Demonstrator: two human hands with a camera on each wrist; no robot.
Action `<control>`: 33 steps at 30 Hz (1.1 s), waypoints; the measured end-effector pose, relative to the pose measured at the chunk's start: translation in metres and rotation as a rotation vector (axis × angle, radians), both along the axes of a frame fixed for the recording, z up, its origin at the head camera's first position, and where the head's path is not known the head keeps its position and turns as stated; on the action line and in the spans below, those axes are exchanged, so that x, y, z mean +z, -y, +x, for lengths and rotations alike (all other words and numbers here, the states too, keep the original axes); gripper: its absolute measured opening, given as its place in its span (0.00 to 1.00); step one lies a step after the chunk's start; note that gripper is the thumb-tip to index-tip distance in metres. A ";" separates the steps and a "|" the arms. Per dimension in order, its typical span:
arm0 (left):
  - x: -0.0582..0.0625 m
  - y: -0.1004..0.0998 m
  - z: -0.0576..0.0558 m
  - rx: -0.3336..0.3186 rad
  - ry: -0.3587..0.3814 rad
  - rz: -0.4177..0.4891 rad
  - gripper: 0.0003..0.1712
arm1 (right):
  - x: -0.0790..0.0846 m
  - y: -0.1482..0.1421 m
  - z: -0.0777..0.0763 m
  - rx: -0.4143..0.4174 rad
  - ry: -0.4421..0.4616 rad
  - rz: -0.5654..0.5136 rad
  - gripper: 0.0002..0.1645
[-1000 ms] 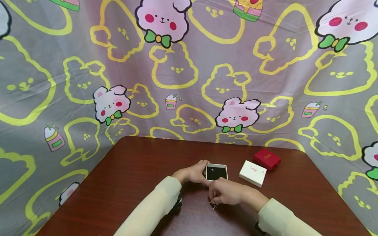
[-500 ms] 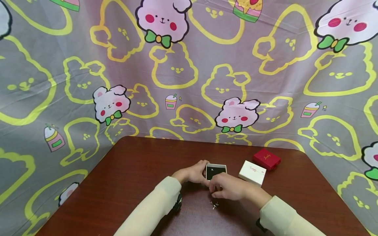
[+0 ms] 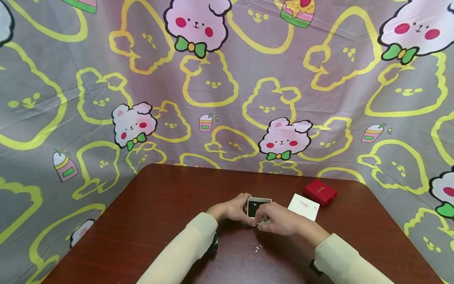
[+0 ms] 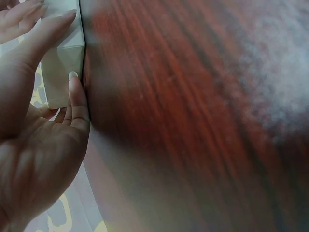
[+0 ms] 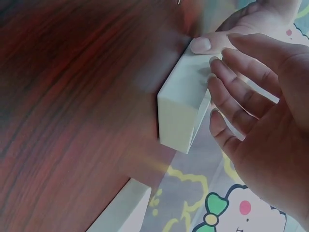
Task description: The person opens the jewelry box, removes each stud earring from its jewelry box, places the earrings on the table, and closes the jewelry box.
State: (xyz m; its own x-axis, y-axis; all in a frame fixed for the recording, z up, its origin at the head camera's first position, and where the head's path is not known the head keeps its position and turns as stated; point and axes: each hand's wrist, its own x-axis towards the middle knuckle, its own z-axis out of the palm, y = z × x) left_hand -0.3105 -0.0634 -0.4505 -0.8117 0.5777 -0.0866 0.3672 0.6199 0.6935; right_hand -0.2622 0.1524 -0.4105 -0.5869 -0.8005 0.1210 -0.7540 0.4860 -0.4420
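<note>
My left hand (image 3: 235, 208) grips the side of a small white box (image 4: 60, 72), its thumb along the near wall and fingers at the far side. Inside the box lies a black pad (image 3: 252, 212) with one small silver star-like piece (image 3: 255, 204) on it. Over the near right part of the box is my right hand (image 3: 276, 219). Its thumb and index fingertip come close together at the box's rim, the other fingers bent; I cannot tell whether something tiny is between them. Several small silver star-like pieces (image 3: 257, 249) lie on the table nearer to me.
A white lid-like box (image 3: 304, 206) with pink writing lies right of the open box. Behind it is a red box (image 3: 320, 192) with gold lettering. The dark red wooden table (image 3: 170, 205) ends at a cartoon-print curtain (image 3: 213, 118).
My right hand has moved up and away from the small silver pieces to the near right edge of the open box. The left hand and box stay in place.
</note>
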 end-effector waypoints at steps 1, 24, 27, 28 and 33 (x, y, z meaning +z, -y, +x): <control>0.000 0.000 0.000 -0.001 -0.003 0.001 0.40 | 0.001 0.000 -0.001 -0.006 -0.003 0.003 0.04; 0.002 -0.001 0.003 0.016 0.032 0.016 0.43 | 0.004 -0.004 -0.029 -0.082 -0.083 0.043 0.13; 0.002 -0.001 0.002 0.019 0.039 0.001 0.43 | 0.002 -0.002 -0.034 -0.082 -0.112 0.040 0.14; 0.002 -0.001 0.001 0.018 0.039 -0.002 0.43 | 0.002 -0.002 -0.035 -0.080 -0.120 0.036 0.15; 0.001 0.000 0.001 0.017 0.033 0.004 0.42 | -0.003 0.002 -0.039 -0.101 -0.137 0.044 0.16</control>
